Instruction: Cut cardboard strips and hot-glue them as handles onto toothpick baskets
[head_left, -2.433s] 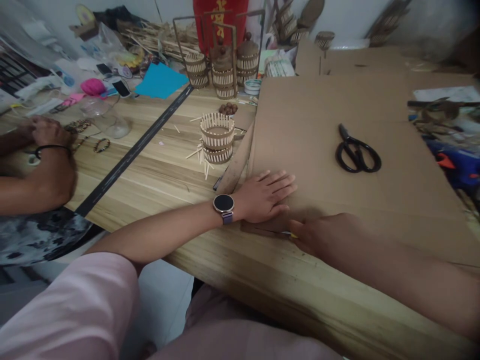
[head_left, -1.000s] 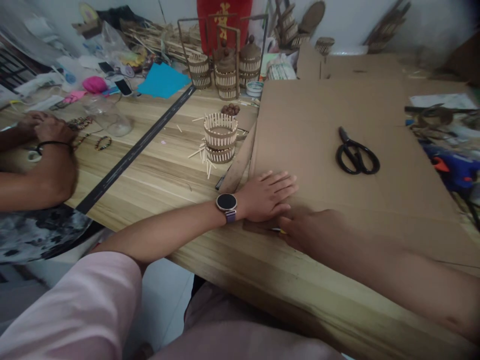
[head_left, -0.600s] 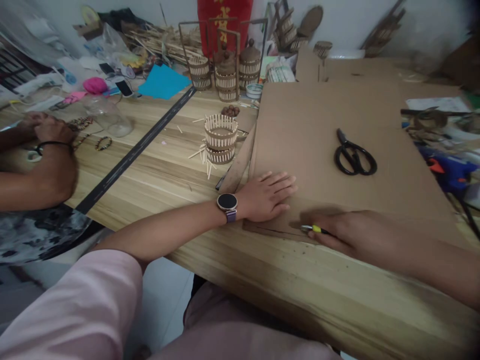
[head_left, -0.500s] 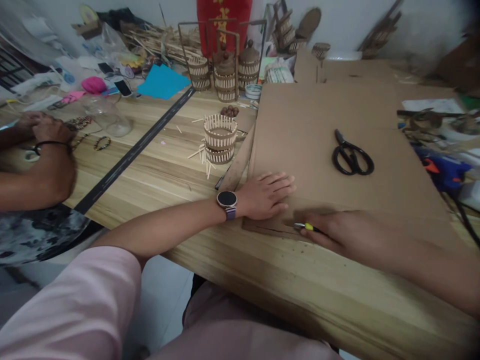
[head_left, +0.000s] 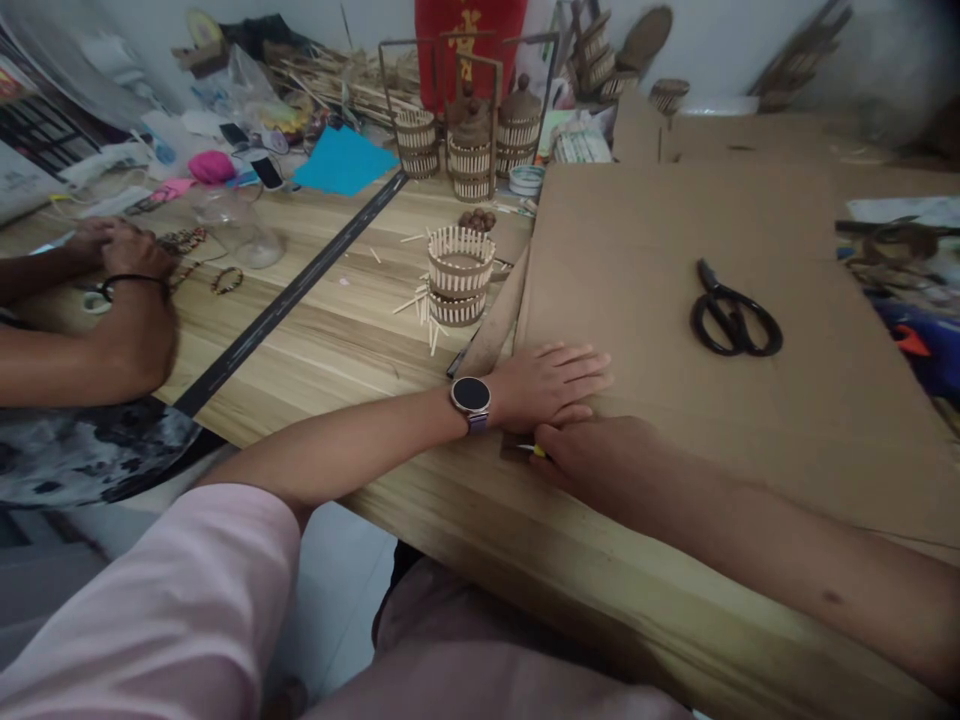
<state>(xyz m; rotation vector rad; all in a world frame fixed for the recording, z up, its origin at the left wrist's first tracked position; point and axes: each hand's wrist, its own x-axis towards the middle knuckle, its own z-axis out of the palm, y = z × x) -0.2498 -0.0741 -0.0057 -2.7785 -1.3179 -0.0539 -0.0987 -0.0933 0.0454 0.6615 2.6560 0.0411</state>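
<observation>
My left hand lies flat on a large sheet of brown cardboard, fingers stretched to the right, near the sheet's front left corner. Just below it, my right hand is closed around a small utility knife with a yellow part near its blade. The thin blade points left over the cardboard's front edge strip; most of the handle is hidden in my fingers. Black-handled scissors rest on the cardboard, beyond and to the right of both hands.
A small slatted basket with loose sticks stands left of the cardboard. Finished lidded baskets with tall handles are behind it. At far left are another person's hands. A blue glue gun lies at right.
My right hand has moved the knife leftward along the cardboard's front edge, to below my left hand. My left hand stays pressed flat. The whole view has shifted slightly.
</observation>
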